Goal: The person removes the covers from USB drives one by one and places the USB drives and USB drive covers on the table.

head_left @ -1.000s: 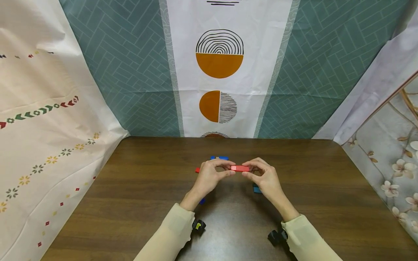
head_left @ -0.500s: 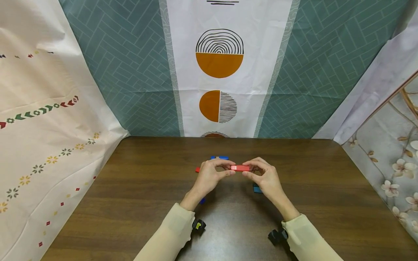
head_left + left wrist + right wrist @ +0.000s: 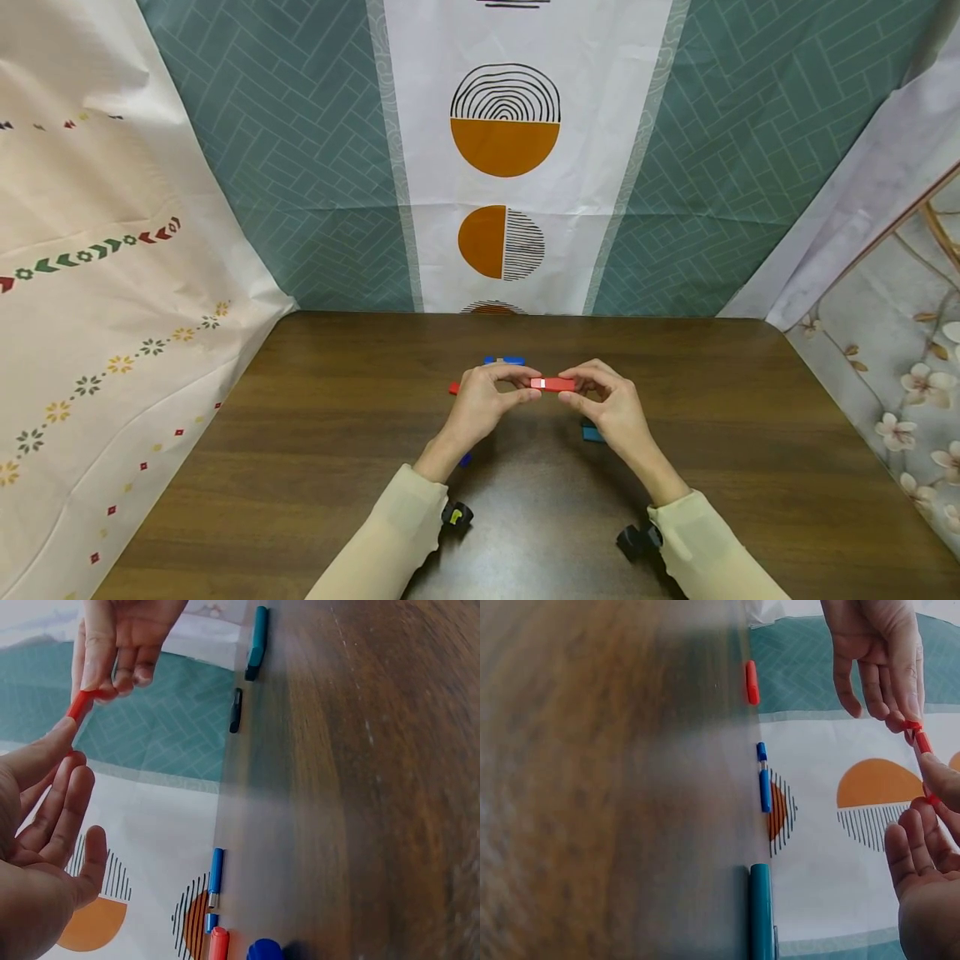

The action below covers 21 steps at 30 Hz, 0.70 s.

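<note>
Above the middle of the table, a slim red stick with a cap-like end [image 3: 558, 384] is stretched between both hands. A narrow white band shows between its short left part and longer right part. My left hand [image 3: 480, 407] pinches the left end with thumb and fingers. At the other end, my right hand [image 3: 611, 408] pinches the longer part. The right wrist view shows the red stick [image 3: 923, 742] between the fingertips, partly hidden. Whether the two parts still touch inside is too small to tell.
On the wooden table [image 3: 300, 467], a blue stick with a pale middle [image 3: 504, 361] lies beyond the hands. Another red piece [image 3: 453, 388] and a blue piece [image 3: 466, 460] are partly hidden by the left arm. A teal stick [image 3: 257, 637] and a small black piece [image 3: 236, 710] lie rightward.
The white band on the red stick has become distinct, and the right end has shifted slightly right with my right hand. My left hand has stayed almost still.
</note>
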Each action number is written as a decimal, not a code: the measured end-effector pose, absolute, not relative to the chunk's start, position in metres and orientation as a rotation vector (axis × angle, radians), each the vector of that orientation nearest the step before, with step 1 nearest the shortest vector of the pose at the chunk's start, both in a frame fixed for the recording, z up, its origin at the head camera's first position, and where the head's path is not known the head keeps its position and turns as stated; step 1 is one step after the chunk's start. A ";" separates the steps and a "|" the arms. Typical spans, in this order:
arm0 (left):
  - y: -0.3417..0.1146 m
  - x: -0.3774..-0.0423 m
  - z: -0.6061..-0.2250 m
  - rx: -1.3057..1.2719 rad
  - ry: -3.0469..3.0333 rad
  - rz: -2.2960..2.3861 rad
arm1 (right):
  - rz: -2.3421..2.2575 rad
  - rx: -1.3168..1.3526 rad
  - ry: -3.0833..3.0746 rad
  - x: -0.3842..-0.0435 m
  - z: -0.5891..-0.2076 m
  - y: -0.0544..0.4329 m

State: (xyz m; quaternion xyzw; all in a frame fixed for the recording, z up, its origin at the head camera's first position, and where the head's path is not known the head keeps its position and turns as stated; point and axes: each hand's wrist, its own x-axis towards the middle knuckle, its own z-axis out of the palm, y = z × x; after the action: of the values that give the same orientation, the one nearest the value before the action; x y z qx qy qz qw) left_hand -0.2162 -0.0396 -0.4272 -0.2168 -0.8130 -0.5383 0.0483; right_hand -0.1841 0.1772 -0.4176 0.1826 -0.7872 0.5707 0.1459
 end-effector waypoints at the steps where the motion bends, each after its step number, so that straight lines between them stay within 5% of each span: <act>1: -0.039 -0.216 -0.427 -0.661 -2.478 -1.642 | 1.645 0.527 -2.266 -0.184 -0.417 0.177; 21: -0.040 -0.216 -0.428 -0.674 -2.491 -1.634 | 1.597 0.559 -2.292 -0.179 -0.410 0.178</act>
State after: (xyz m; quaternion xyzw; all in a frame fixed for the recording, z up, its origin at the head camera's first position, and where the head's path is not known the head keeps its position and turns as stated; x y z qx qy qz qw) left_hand -0.2162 -0.0404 -0.4276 -0.2204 -0.8148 -0.5344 0.0435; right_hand -0.1794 0.1779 -0.4101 0.1942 -0.7960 0.5545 0.1460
